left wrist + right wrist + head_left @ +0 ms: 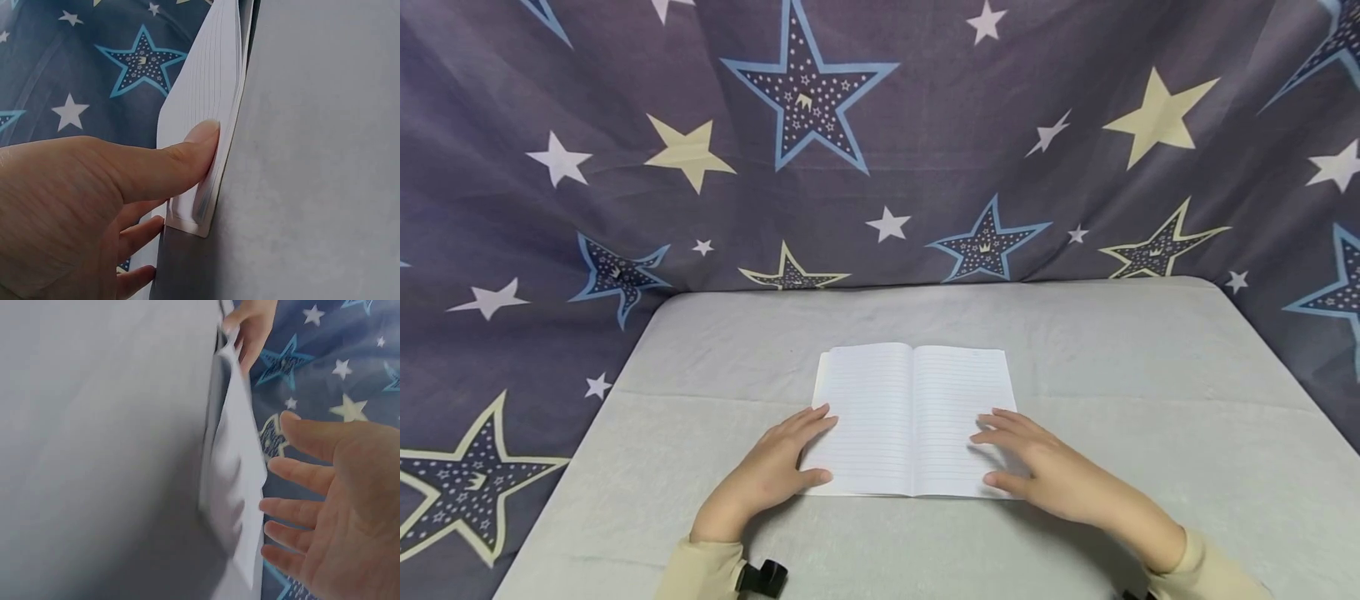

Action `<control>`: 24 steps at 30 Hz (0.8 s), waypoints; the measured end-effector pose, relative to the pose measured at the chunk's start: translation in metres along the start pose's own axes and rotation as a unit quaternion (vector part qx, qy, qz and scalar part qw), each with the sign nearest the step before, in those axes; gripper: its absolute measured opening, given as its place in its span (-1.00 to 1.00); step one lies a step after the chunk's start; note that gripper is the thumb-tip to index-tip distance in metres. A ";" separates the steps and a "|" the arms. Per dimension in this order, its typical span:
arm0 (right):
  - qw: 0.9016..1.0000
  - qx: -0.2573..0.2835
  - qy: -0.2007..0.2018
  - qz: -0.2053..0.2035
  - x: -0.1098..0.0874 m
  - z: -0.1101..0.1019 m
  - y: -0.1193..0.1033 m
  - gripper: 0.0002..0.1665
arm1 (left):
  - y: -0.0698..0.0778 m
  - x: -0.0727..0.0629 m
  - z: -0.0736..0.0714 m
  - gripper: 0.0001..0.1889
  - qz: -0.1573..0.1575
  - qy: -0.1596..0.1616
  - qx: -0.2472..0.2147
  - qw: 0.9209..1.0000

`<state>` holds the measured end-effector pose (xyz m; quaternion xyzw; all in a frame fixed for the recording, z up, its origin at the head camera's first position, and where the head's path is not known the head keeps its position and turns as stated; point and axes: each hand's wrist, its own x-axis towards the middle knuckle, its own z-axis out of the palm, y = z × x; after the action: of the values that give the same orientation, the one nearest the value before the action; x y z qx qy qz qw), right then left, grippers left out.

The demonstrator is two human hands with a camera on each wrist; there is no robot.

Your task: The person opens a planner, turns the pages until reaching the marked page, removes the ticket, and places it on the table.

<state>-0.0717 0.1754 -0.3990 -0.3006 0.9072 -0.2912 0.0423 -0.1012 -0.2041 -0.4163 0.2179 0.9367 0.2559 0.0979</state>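
An open notebook [868, 450] with ruled white pages lies flat, its centre fold running away from me. My left hand [771, 471] rests at its left edge. The left thumb presses on the page near the lower corner in the left wrist view, and the other fingers spread along the outer edge. Over the right page's outer edge is my right hand [1048, 471], fingers spread and holding nothing. In the right wrist view its fingertips stand a little off the white page [234, 469], which casts a shadow below.
A table covered with pale grey cloth [700, 350] carries the notebook. Behind it and along both sides hangs a dark curtain [925, 100] with stars. Beige sleeves [703, 571] and a black wrist strap [763, 577] show at the bottom.
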 end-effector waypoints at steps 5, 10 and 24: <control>1.000 -0.009 -0.003 0.019 -0.008 -0.003 0.015 -0.35 | 0.000 0.000 0.000 -0.25 -0.003 -0.002 -0.001 1.000; 0.999 -0.033 -0.002 0.005 -0.012 -0.003 0.027 -0.12 | 0.001 -0.001 0.000 -0.26 -0.004 -0.002 -0.002 1.000; 0.998 -0.056 -0.021 0.000 -0.011 -0.005 0.043 -0.05 | 0.003 0.000 0.000 -0.26 -0.009 -0.003 -0.002 1.000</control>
<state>-0.0867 0.2122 -0.4200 -0.3086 0.9210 -0.2337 0.0448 -0.0999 -0.2018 -0.4142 0.2102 0.9379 0.2559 0.1033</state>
